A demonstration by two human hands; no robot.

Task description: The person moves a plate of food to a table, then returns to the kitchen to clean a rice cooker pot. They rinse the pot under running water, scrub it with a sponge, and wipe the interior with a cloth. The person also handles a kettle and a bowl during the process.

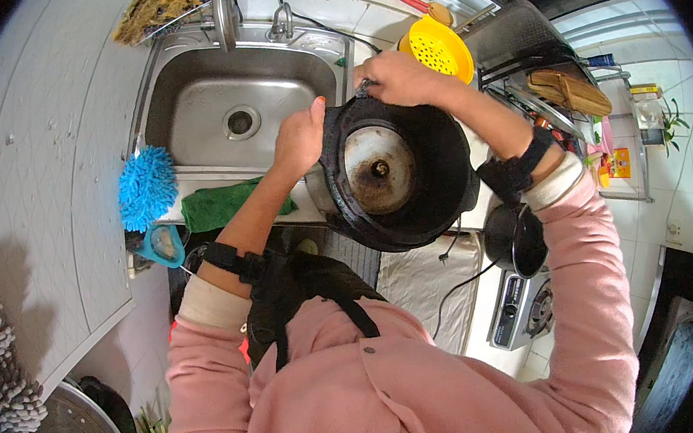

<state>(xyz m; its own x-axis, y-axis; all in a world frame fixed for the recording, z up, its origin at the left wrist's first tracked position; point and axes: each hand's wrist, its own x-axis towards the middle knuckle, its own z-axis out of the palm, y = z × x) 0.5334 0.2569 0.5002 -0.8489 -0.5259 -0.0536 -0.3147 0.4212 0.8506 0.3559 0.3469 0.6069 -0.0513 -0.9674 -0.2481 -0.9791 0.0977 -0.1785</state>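
Before me, right of the sink, a black electric pressure cooker body is held tilted, its open cavity towards me. Inside, the round metal heating plate shows brown stains. My left hand grips the cooker's left edge, thumb up. At the upper rim my right hand is closed around a handle or lip. A power cord with a plug hangs below the cooker. To the left lies a stainless steel sink with a drain. A folded green cloth rests on the sink's front edge.
A blue microfibre mitt hangs at the sink's left corner. A yellow colander stands behind my right hand. Further right are a dish rack with a wooden board, a black pot and a gas stove. The faucet overhangs the sink.
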